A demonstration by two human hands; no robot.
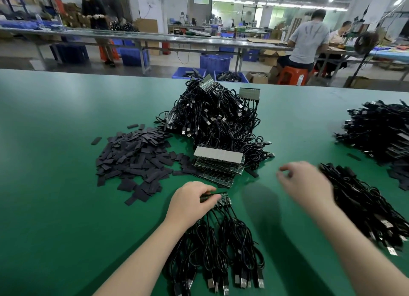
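My left hand (192,204) grips a strip of small green circuit boards (222,199) on the green table (55,163). Black USB cables (221,251) run from that strip toward me, their plugs at the near edge. My right hand (305,181) hovers blurred above the table to the right, fingers loosely curled and holding nothing. Just beyond my hands lies a stack of board strips (218,163).
A big heap of cabled boards (217,118) rises at the table's middle. Flat black sleeves (135,156) lie scattered to the left. Two more cable piles lie at the right (365,207) and far right (380,130). People work at benches behind.
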